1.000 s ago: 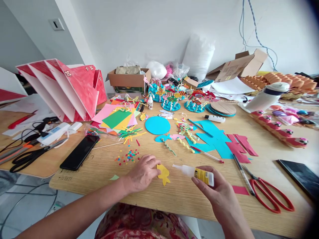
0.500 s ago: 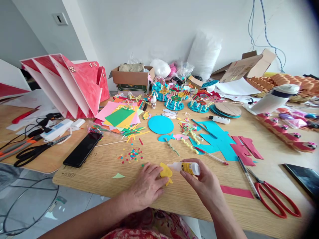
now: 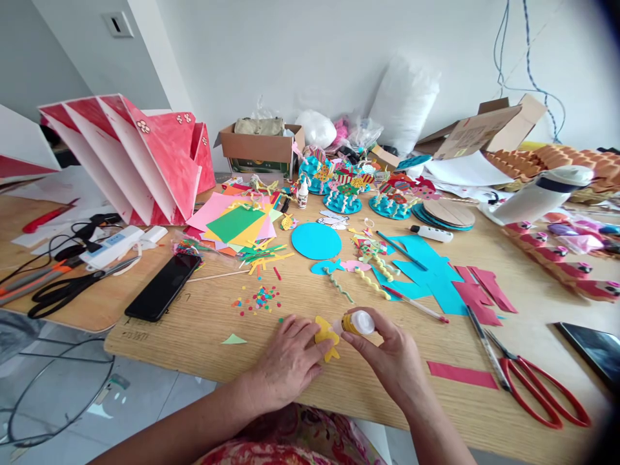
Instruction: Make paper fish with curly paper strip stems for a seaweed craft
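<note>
A small yellow fish-shaped cutout [image 3: 332,352] lies on the wooden table [image 3: 194,361] near its front edge. The fingers of my left hand [image 3: 289,361] press on its left side and hold it down. In my right hand [image 3: 387,355] is a white glue bottle with a yellow label [image 3: 361,322], tipped so that its nozzle points left and down at the cutout. Whether the tip touches the cutout or any glue shows is too small to tell. Left of my hands are colored paper dots [image 3: 264,297] and a pale green triangle [image 3: 234,339].
A blue paper circle [image 3: 316,241] and fuzzy stems [image 3: 372,284] lie farther back. Red-handled scissors [image 3: 537,387], a pen [image 3: 487,349] and a red strip [image 3: 462,374] are at right. A black phone [image 3: 162,287] and black scissors [image 3: 68,290] are at left.
The glue bottle has moved a little left over the cutout and is tilted more steeply, its base turned toward me. The whole view has shifted slightly.
</note>
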